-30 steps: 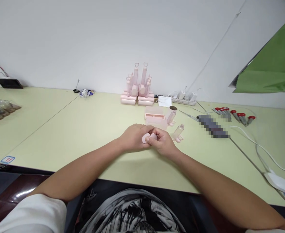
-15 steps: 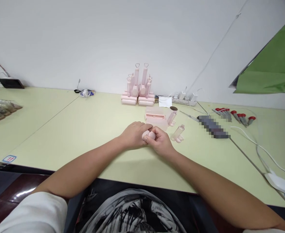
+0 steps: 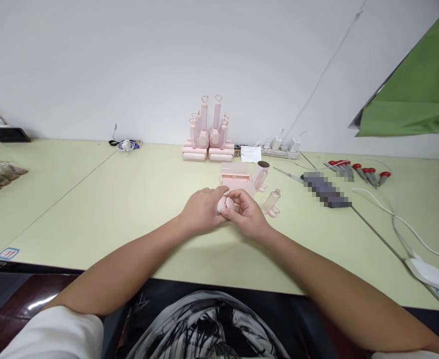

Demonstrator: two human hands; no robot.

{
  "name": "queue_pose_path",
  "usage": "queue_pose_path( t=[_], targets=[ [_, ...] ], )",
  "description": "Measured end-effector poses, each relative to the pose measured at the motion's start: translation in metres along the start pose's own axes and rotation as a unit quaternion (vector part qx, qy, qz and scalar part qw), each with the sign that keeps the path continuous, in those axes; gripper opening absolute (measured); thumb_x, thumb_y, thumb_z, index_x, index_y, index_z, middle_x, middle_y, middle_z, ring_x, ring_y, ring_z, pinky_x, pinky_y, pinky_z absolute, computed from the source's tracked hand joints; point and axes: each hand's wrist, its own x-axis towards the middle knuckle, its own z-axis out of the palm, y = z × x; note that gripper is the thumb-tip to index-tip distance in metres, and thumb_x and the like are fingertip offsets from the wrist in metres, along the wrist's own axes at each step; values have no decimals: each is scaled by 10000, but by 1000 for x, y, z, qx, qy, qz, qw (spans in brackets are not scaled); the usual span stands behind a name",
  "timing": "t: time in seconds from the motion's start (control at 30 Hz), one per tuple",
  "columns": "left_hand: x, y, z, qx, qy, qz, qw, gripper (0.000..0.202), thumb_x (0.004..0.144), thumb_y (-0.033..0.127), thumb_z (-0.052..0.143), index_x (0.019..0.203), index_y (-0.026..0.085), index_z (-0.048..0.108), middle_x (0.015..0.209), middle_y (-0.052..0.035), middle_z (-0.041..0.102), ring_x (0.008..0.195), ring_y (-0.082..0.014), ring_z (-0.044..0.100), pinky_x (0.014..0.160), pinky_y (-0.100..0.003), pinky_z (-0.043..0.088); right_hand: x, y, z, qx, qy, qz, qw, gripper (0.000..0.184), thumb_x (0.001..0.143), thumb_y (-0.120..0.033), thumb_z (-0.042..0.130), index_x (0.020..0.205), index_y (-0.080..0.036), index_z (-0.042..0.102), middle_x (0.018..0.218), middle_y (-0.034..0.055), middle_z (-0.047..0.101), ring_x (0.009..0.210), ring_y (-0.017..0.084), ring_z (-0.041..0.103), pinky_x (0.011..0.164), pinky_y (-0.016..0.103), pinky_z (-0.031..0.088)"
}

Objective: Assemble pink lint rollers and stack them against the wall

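Note:
My left hand (image 3: 201,210) is closed around a pale pink rounded piece (image 3: 221,205), the rest of which its fingers hide. My right hand (image 3: 252,217) pinches a similar pink rounded piece (image 3: 230,203) with thumb and fingers. The two pieces sit side by side; whether they are joined I cannot tell. Just beyond the hands lies an open pink case (image 3: 236,178). To the right, a clear pink tube with a heart-shaped end (image 3: 272,202) rests on the table, and a second such tube (image 3: 261,178) lies farther back.
Pink boxes (image 3: 194,155) with upright tubes (image 3: 217,115) stand against the wall. A power strip (image 3: 279,152), a white paper (image 3: 251,154) and a blurred dark object (image 3: 326,190) are to the right, near red-handled tools (image 3: 357,167). A coiled cable (image 3: 125,145) lies back left.
The fingers of my right hand have loosened and spread slightly, and more of the pink pieces shows. The whole view has shifted a little.

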Motion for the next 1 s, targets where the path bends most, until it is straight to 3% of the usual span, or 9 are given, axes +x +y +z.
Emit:
queue_pose_path(
  t=[0.47, 0.73, 1.0],
  targets=[
    [0, 4, -3, 40, -12, 3, 999, 432, 800, 469, 604, 1142, 210, 549, 963, -65, 701, 898, -269, 653, 716, -357, 486, -1, 1, 1, 7, -10, 18, 1000, 405, 796, -455, 740, 1064, -248, 519, 991, 25, 601, 786, 152, 612, 656, 290, 521],
    [-1, 8, 0, 72, -2, 10, 997, 353, 799, 363, 579, 1109, 196, 555, 944, -69, 693, 862, -267, 641, 732, -371, 482, -1, 1, 1, 4, 6, 31, 999, 458, 747, -452, 781, 1054, -251, 508, 959, 8, 584, 754, 143, 598, 660, 284, 519],
    [0, 13, -1, 74, -12, -5, 997, 353, 810, 365, 572, 1117, 192, 558, 942, -85, 697, 886, -292, 646, 746, -385, 487, -3, -2, 4, -14, 8, 31, 999, 439, 778, -448, 750, 1070, -257, 483, 1065, 34, 618, 711, 133, 602, 630, 278, 511]
  ],
)
